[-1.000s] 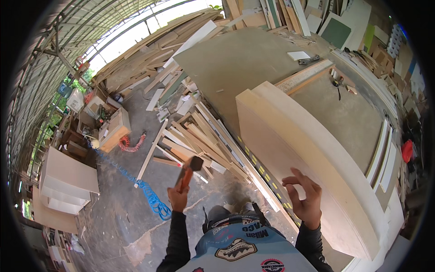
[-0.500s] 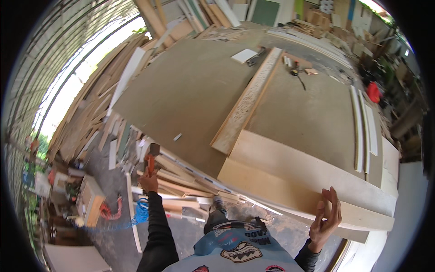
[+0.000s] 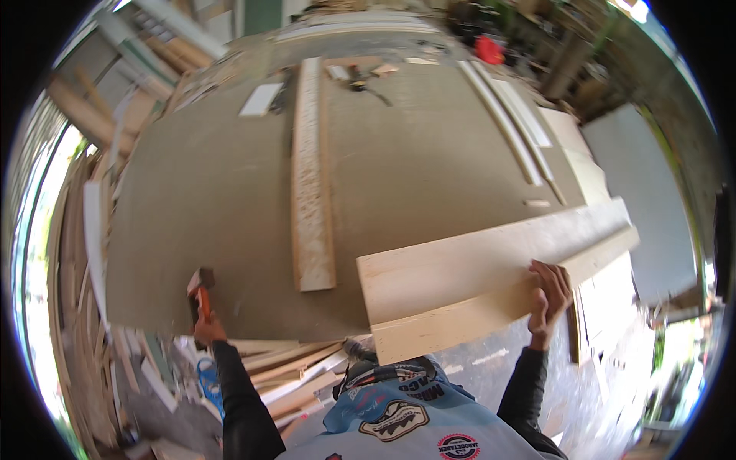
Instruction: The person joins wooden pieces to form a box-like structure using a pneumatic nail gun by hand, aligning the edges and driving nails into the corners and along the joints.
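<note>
My left hand (image 3: 208, 327) is closed round an orange-handled tool (image 3: 202, 300) with a dark, blocky head; its exact kind is unclear. The tool is held upright near the left front of the worktable (image 3: 222, 192). On the right, two pale boards (image 3: 483, 257), joined lengthwise at an angle, lie along the table's near edge. Their near-left corner juts out past that edge. My right hand (image 3: 548, 299) grips the nearer board from the front, fingers bent over it and thumb apart below; part of the contact is hidden.
A long speckled plank (image 3: 313, 176) runs away from me across the table. White strips (image 3: 502, 123) lie at the right, with a tape measure (image 3: 357, 83) and a white panel piece (image 3: 261, 100) farther back. Scrap wood (image 3: 295, 368) and a blue hose (image 3: 208, 383) are on the floor.
The view has swung to the right. The joined boards now sit farther from the speckled plank and overhang the near edge more. My right hand's fingers have come onto the board; the left still holds the tool.
</note>
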Action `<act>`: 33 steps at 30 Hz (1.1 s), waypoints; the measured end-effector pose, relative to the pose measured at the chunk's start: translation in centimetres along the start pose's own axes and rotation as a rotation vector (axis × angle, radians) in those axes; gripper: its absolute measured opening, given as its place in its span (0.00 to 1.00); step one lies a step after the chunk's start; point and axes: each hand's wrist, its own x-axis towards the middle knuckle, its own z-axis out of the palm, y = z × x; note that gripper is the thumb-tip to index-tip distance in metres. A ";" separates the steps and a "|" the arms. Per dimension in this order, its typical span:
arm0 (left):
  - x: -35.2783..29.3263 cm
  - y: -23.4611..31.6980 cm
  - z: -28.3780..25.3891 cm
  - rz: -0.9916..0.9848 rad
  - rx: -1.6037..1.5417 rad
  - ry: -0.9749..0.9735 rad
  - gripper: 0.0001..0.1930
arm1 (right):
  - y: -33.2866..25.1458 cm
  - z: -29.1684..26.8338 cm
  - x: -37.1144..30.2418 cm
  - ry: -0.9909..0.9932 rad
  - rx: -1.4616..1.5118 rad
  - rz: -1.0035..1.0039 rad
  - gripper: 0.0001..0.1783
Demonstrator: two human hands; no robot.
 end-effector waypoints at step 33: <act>-11.0 41.9 -18.9 0.268 -1.137 -0.831 0.26 | 37.6 -11.3 -8.4 0.934 0.495 0.872 0.32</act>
